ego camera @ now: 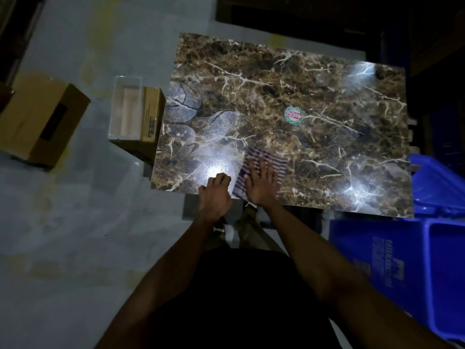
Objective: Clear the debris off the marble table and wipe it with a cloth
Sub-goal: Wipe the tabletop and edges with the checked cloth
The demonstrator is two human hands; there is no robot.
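A: Entry one?

B: Marble table [314, 102]: rectangular top, dark brown with pale veining, glossy, bright glare spots near three corners. A round red-and-green sticker [294, 115] sits near the middle of the top.

A: Entry two?

B: Cloth [274, 162]: striped, dark and light bands, lying flat on the tabletop at the near edge, left of centre. Part of it is covered from above; the visible stripes are blurred.
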